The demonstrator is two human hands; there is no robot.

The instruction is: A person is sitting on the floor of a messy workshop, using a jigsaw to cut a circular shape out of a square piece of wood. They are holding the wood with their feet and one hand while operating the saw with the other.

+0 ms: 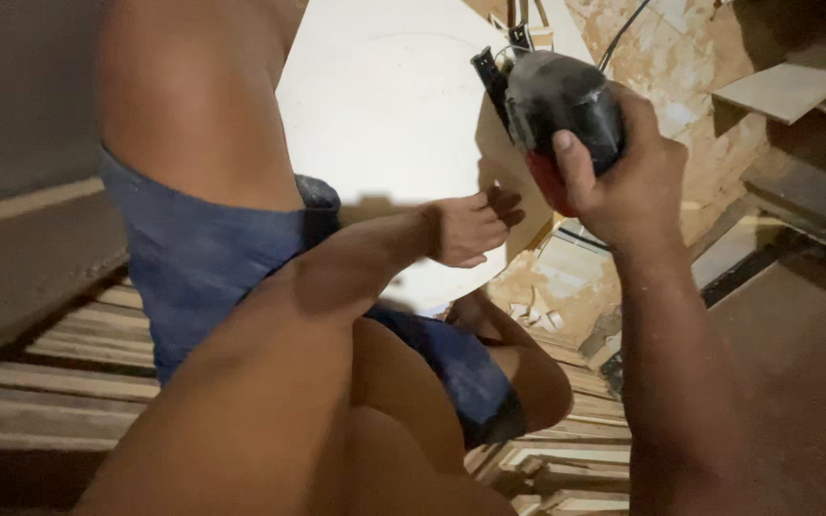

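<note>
Up close, the right hand wraps fully around a dark power tool with a red lower part, fingers and thumb closed over its body, so that its front end meets the edge of the white panel. A cord runs up and away from the tool. The left hand rests on the panel's face just beside the tool, fingers loosely curled rather than spread; by my reading it steadies the board against the tool's push. The panel leans tilted across the person's lap, propped there so its edge comes within reach, with blue shorts showing beneath it. Counted: one tool, one panel, two hands. Behind lies chipboard flooring with a few pale offcuts, and wooden slats run under the legs.
</note>
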